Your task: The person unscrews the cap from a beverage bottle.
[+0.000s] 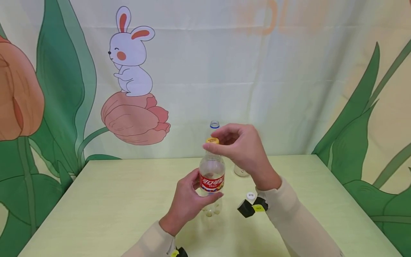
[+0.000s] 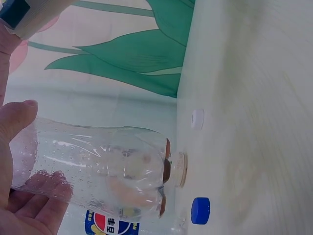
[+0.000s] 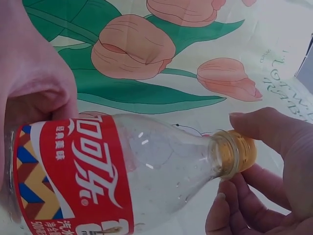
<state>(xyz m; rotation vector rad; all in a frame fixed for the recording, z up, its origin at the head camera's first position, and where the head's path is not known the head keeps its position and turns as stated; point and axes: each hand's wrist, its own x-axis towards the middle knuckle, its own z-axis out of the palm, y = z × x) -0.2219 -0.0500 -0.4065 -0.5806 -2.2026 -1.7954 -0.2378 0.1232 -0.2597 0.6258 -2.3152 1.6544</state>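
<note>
A clear plastic bottle [image 1: 212,165] with a red Coca-Cola style label [image 3: 98,166] is held above the table. Around its label and lower half, my left hand [image 1: 183,198] grips it, thumb in front and fingers behind. A yellow cap [image 1: 212,140] sits on the bottle's mouth, and my right hand [image 1: 240,148] pinches it between thumb and fingers. In the right wrist view the cap [image 3: 246,151] meets the neck ring, with the thumb above it and fingers below. Droplets dot the bottle wall [image 2: 88,152] in the left wrist view.
Behind the held bottle stands another clear bottle with a blue neck ring [image 1: 214,125] and a blue label [image 2: 111,224]. A third clear container [image 1: 240,172] is partly hidden by my right wrist. A white cap [image 1: 250,196] and a blue cap [image 2: 200,211] lie on the table [image 1: 128,200].
</note>
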